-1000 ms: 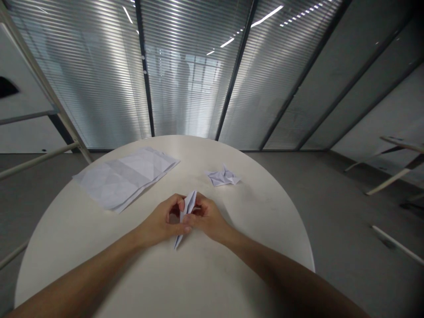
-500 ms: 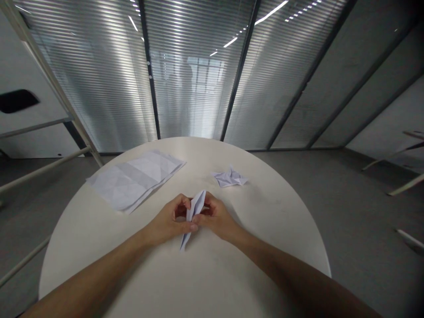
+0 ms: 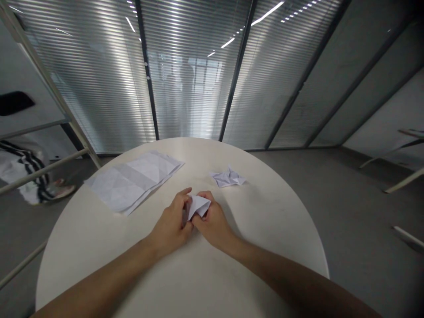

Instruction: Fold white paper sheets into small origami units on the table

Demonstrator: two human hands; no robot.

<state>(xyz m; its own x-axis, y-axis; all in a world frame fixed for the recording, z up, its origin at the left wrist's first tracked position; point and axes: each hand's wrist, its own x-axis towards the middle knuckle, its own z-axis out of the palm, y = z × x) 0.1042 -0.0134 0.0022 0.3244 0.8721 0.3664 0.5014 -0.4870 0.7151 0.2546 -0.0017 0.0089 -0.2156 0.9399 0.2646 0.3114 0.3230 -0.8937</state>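
Between my two hands is a small piece of folded white paper (image 3: 200, 205), with one broad facet facing up. My left hand (image 3: 172, 223) grips its left side, the thumb low and the fingers curled behind. On the right side my right hand (image 3: 213, 223) pinches it, with the thumb on the near face. The fingers hide the lower part of the paper. Beyond my right hand lies another folded paper piece (image 3: 228, 177) with points that stick up. A stack of creased white sheets (image 3: 135, 179) rests to the far left of my hands.
All of this is on a round white table (image 3: 265, 229). A pale metal frame (image 3: 79, 134) stands along its left, with a person's leg and shoe (image 3: 56, 190) behind it. Glass panels with blinds (image 3: 188, 88) rise past the far edge. Furniture legs (image 3: 402, 181) show at right.
The folded paper has turned from upright and narrow to a wider facet facing up, and my hands have closed further round it. A person's leg has come into view at left.
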